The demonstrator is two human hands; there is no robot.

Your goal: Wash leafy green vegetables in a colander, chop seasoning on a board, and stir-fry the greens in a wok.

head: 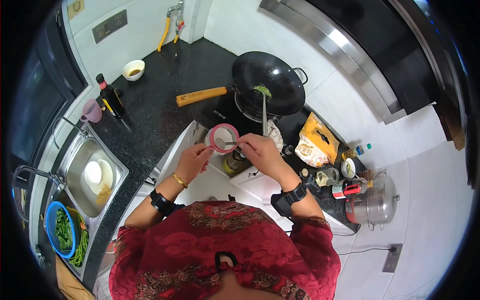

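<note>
My left hand (193,159) pinches the edge of a jar's pink rim (235,131). White contents (224,134) show inside the jar. A small metal spoon (221,143) is in my right hand (262,153), its bowl over the jar's mouth. Beyond my right hand stands a black wok (277,71) on the hob, with a little chopped green food (262,90) in it. A turner (264,112) rests in the wok, its metal handle running back to my right hand. Whether that hand also touches the handle, I cannot tell.
A white cabinet door (176,150) stands open below. The wok's wooden handle (202,96) points left. Right lie a yellow food bag (318,138), jars, bottles and a steel pot (375,202). Left are a sauce bottle (111,99), a sink (80,187) and a blue basket (48,221) of greens.
</note>
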